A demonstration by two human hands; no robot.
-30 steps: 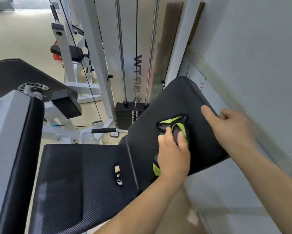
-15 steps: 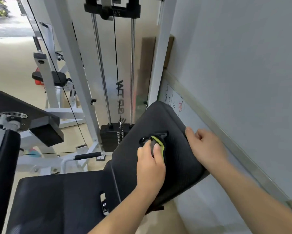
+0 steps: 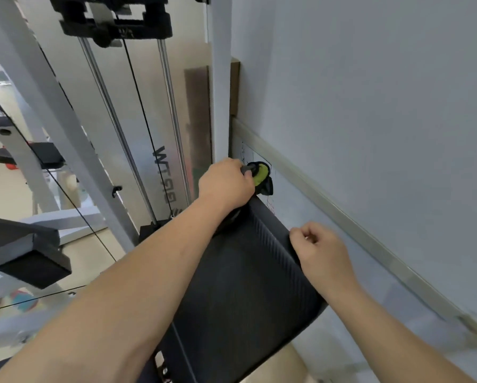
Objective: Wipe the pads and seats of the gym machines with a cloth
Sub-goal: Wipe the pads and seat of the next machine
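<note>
A black padded back pad (image 3: 242, 286) of a gym machine tilts up toward the wall in the middle of the view. My left hand (image 3: 226, 183) is at the pad's top edge, shut on a black and lime-green cloth (image 3: 260, 176) that bunches out past my fingers. My right hand (image 3: 318, 251) grips the pad's right edge, with fingers curled around it. The lower part of the pad runs out of view between my forearms.
A white weight-stack frame (image 3: 220, 78) with chrome guide rods (image 3: 173, 128) and a black cable stands just behind the pad. A grey wall (image 3: 369, 106) with a rail runs along the right. Other white machines with black pads (image 3: 35, 158) stand at left on the beige floor.
My left hand has slid the cloth up the pad from its middle to its top edge. My right hand stays on the right edge. The view has moved closer and up.
</note>
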